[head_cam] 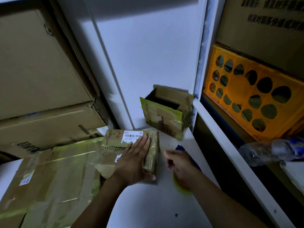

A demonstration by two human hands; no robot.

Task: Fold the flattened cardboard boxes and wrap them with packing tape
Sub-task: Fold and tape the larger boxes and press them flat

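A small taped cardboard box [115, 142] with a white barcode label lies on the white table [148, 203] in the middle. My left hand [134, 160] presses flat on its top, fingers straight, thumb against the near side. To its right my right hand [179, 165] grips a tape dispenser [182, 186] with a blue body and a yellowish tape roll, just off the box's right edge. Behind stands an open-topped taped box [166, 117] against the wall. A large flattened taped box [54, 178] lies at the left.
Big stacked cartons [41, 79] fill the left side. On the right a white shelf frame [222, 129] holds an orange plastic crate [246, 96], a crushed plastic bottle [269, 150] and a carton above. A white wall panel stands behind.
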